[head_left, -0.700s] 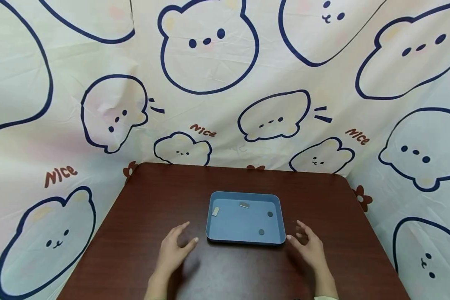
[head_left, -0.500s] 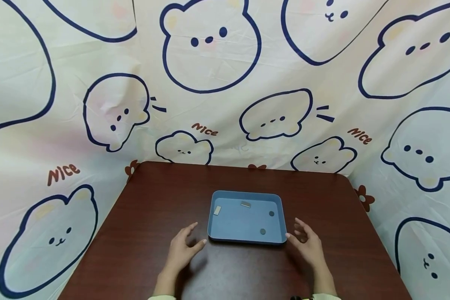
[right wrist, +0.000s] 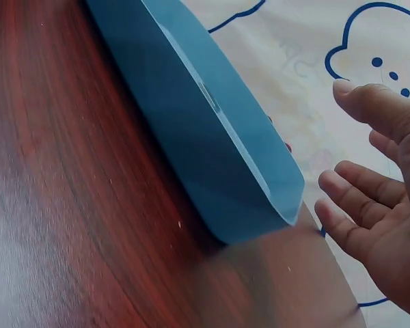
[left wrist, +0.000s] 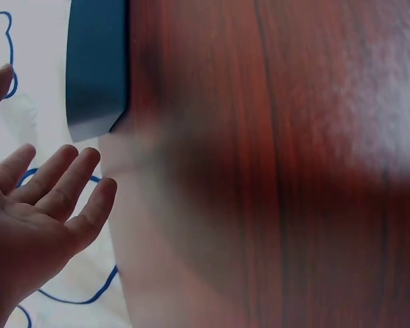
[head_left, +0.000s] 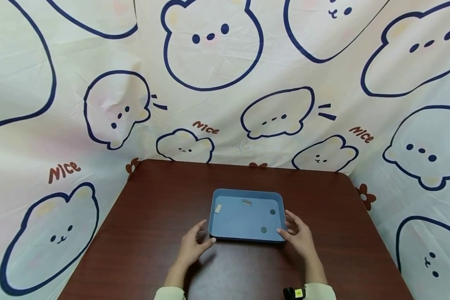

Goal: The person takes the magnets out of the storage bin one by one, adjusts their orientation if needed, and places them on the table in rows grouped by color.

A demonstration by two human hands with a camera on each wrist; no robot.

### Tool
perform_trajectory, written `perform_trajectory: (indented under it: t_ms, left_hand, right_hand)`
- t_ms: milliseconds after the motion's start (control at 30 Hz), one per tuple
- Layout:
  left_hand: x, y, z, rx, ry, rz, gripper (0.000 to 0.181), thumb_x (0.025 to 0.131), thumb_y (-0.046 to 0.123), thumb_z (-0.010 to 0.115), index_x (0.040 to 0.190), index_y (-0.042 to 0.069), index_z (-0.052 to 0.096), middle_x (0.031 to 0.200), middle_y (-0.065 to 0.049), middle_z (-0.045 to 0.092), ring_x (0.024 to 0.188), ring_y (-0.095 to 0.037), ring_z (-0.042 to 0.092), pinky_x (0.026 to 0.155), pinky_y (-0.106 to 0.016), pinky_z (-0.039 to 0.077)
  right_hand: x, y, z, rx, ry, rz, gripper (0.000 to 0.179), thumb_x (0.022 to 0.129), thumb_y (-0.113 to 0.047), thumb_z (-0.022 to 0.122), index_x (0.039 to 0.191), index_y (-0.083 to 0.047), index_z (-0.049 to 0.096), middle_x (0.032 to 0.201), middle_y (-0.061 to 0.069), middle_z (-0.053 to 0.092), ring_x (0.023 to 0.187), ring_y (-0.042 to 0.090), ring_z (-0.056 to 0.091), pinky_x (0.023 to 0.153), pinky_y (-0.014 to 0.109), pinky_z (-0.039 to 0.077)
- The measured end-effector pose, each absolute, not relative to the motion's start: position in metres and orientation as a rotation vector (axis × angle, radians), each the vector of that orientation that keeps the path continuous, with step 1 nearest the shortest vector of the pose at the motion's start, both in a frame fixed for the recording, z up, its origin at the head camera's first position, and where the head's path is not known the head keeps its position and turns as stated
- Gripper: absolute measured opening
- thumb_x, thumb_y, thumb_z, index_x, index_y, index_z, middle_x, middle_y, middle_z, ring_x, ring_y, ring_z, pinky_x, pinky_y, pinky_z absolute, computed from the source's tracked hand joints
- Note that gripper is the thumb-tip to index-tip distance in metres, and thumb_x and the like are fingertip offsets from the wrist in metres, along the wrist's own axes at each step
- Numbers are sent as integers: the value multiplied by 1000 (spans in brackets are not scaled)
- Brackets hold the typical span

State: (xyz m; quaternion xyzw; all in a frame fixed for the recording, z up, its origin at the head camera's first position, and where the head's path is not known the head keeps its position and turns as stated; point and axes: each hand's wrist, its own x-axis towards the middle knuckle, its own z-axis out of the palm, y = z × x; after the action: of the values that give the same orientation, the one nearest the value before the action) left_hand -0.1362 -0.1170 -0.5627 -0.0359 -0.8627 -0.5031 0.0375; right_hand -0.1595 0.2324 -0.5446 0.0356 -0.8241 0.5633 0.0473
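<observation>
On either side of the blue rectangular tray (head_left: pixel 240 223), your two hands have drawn inward over the last moment. Your left hand (head_left: pixel 192 246) was well apart from the tray; now its thumb and fingers stand just beside the near left corner. Your right hand (head_left: pixel 301 238) was already near the right end, and has come in further, so that in the head view its thumb overlaps the near right corner while its fingers lie along the outside of that end.

Neither of your hands grips anything. Both are spread, thumb apart from gently bent fingers. The left wrist view shows a gap between your fingertips and the tray wall, and the right wrist view shows one too, so the overlap by your right thumb looks like hovering; whether any fingertip brushes the rim, you cannot tell for certain.

The tray itself has not visibly shifted: it sits flat on the dark brown wood-grain table (head_left: pixel 161 200), now bracketed by you at both short ends, but judged as not yet held. Inside it, a pale rectangular piece (head_left: pixel 218 208) lies near the left wall, a grey rectangular piece (head_left: pixel 246 203) near the far wall, and two dark round discs, a farther disc (head_left: pixel 272 211) and a nearer disc (head_left: pixel 263 229), lie toward the right; their layout is unchanged.
</observation>
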Motion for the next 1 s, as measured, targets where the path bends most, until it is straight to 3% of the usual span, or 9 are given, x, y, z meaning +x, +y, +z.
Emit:
perform_trajectory:
  t_ms: [400, 800, 1000]
  left_hand:
    - [-145, -106, -570, -112, -2617, -1573, 62, 80, 21, 75, 133, 1, 48, 115, -22, 58, 94, -32, 60, 74, -44, 50]
    - [-152, -99, -576, -80, -2633, -1548, 60, 81, 18, 74, 131, -3, 49, 111, -25, 58, 90, -32, 62, 72, -43, 50]
    - [-156, -96, -581, -58, -2612, -1498, 57, 78, 14, 75, 128, -3, 52, 105, -22, 60, 84, -29, 62, 67, -39, 51]
  right_hand:
    - [-191, 216, -545, 102, -2485, 1934, 69, 78, -14, 77, 138, -9, 44, 134, 22, 44, 118, 37, 46, 79, 34, 50]
    - [-219, 198, -539, 68, -2539, 2033, 65, 81, -7, 73, 139, -5, 42, 132, 27, 43, 118, 39, 45, 87, 42, 45]
    - [-244, 185, -563, 78, -2627, 1934, 66, 80, -12, 75, 137, -1, 44, 126, 24, 50, 110, 34, 53, 84, 42, 47]
